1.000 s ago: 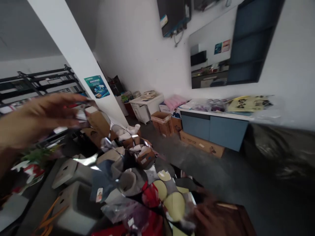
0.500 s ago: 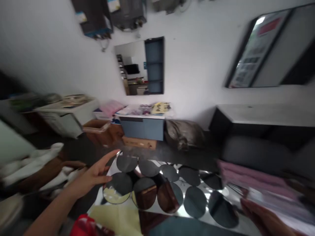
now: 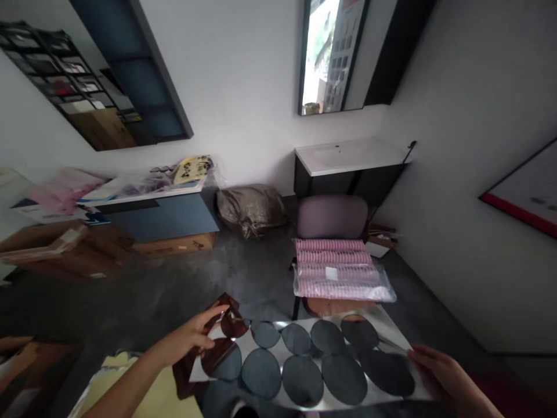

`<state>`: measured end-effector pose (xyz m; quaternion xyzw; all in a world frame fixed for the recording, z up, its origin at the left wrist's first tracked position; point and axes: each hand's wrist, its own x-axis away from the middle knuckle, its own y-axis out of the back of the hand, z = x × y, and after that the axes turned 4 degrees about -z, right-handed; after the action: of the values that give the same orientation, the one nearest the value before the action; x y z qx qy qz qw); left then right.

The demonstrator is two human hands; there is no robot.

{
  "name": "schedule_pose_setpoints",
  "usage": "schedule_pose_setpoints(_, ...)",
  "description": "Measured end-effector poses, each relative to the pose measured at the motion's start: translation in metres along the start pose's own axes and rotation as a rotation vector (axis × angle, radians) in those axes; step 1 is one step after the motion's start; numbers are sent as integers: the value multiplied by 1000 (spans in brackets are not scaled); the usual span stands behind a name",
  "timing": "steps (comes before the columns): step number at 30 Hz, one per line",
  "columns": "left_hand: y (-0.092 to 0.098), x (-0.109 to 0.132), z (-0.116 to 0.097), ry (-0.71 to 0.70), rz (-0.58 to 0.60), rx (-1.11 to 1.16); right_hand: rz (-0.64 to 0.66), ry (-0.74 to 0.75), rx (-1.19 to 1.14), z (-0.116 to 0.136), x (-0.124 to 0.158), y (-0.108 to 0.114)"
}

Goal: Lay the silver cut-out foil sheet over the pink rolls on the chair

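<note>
A glossy sheet [image 3: 282, 361] lies across the lower part of the view, held at both ends in front of the wearer. Round dark discs [image 3: 303, 380] show on it in two rows of five; their faces are reflective.

Left hand [image 3: 199, 335]: grip pinching the sheet at its left end, index finger reaching along the upper corner, thumb at the left edge. Right hand [image 3: 439, 368]: grip pinching the right edge; the fingers beneath are largely hidden.

A reddish-brown object [image 3: 185, 374] shows beside the left end of the sheet — its full form is covered. Pale yellow material [image 3: 163, 395] lies beneath and beside the left forearm.

Beyond the sheet stands a chair [image 3: 333, 216], its seat bearing pink ribbed rolls [image 3: 331, 255], some under clear plastic with a white label. Behind, on the grey floor [image 3: 261, 273], rests a dull brown sack [image 3: 252, 209], just beside a blue cabinet [image 3: 169, 217]. The cabinet's surface carries plastic-wrapped goods [image 3: 145, 181] and a yellow printed packet [image 3: 191, 169]. A long carton [image 3: 176, 244] lies beneath the cabinet; an open cardboard box [image 3: 56, 247] stands left of it. A white washbasin [image 3: 348, 155] tops a dark unit near the corner.
</note>
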<state>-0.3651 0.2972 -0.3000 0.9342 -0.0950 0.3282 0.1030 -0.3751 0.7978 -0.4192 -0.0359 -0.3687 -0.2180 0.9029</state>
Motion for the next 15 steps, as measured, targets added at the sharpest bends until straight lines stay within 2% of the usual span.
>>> schedule_pose_setpoints(3,-30,-35,-13,41,-49,18,-89,-58,-29,9,-24,27)
schedule_pose_setpoints(6,-48,-70,-22,157,-40,13,-143,-113,-80,15,-51,47)
schedule_pose_setpoints(10,-58,-123,-24,295,-14,35,-142,-24,-1,25,-92,63)
schedule_pose_setpoints(15,-57,-188,-26,431,65,104,-214,66,86,42,-136,70)
